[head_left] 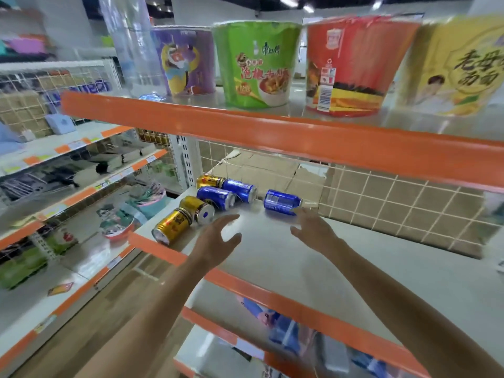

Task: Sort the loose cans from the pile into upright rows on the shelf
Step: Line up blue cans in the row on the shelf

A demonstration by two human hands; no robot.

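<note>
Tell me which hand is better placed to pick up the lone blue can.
Probably the right hand: its open fingers reach almost to the lone blue can. The left hand hovers nearer the gold cans.

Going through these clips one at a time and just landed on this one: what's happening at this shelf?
A person is reaching both bare hands into a shelf where six cans all lie on their sides: five in a pile at the left, gold and blue mixed, and one blue can apart to the right. The left hand is open just short of the pile; the right hand is open, fingertips at the lone blue can. Neither hand grips anything, and no can stands upright yet.
</note>
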